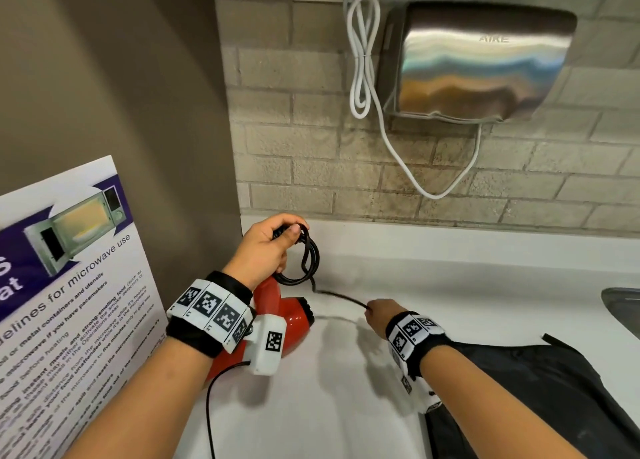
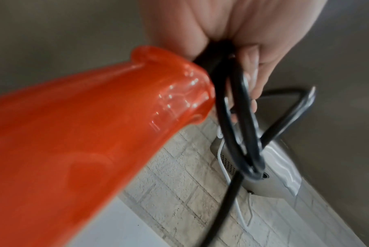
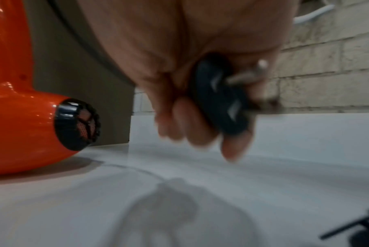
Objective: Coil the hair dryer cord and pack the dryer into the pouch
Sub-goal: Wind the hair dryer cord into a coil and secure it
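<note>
Pouch: black, lay flat on the white counter, nearest, partly under the right forearm.
Right hand: curled round the black plug at the cord's free end, prongs pointing out past the fingers; blurred.
Hair dryer: red, rested on the counter beneath the left wrist, black grille end toward the right hand.
Left hand: raised above the dryer's handle, pinched several gathered loops of the black cord.
Cord run: stretched from loops to right hand.
Wall: brick, carried a steel hand dryer.
</note>
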Tool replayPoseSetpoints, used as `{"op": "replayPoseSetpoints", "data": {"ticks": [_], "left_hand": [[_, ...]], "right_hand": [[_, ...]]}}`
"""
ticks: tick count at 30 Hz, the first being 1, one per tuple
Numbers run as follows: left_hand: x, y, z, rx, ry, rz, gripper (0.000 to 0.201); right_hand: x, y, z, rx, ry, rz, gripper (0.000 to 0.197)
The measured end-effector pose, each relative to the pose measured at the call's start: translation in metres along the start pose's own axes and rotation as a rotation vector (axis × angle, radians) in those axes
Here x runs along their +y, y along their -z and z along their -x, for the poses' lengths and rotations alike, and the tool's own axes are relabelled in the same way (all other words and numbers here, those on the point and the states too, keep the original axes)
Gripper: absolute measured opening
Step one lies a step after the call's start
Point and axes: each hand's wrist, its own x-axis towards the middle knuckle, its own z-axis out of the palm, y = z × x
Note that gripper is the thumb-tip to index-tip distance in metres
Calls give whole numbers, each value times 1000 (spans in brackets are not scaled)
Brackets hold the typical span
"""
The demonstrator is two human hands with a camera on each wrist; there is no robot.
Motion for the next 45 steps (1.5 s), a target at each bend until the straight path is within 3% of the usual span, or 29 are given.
{"op": "replayPoseSetpoints", "data": {"ticks": [2,4,9,12,14,21,24,26,29,32,35,38,41,45], "left_hand": [[0,-1,-1,-8,-7,-16,21],[-1,-1,-1,-5,-13,-15,21],[-3,-1,-1,0,-53,-42,22],[-3,0,-1,-3,-63,-67,23],[-2,1,-1,1,-65,-67,25],[0,-2,3,-38,-59,-55,19],[0,-3,5,-56,-72,-82,13],[3,-4,6,-59,-84,-91,7],[3,-3,7,-85,-66,-58,10],[0,1,6,-50,-39,-37,16],[0,1,5,-17,-4,-12,19],[4,-4,7,-60,-3,-66,22],[9,-11,11,-127,-52,-99,13],[4,-9,8,-104,-56,-149,8]], "right_hand": [[1,1,2,5,1,22,26],[-7,8,7,75,81,-146,25],[-62,50,46,511,543,-802,15],[-84,65,65,603,696,-863,13],[-92,68,66,587,695,-861,7],[-92,63,53,550,590,-829,30],[-89,62,47,592,553,-738,24],[-86,61,44,501,549,-746,19],[-84,54,43,226,616,-751,17],[-78,45,42,173,610,-749,18],[-68,39,36,227,570,-724,23],[-64,49,34,376,450,-767,33],[-69,70,35,504,407,-784,22],[-76,95,44,625,457,-751,14]]}}
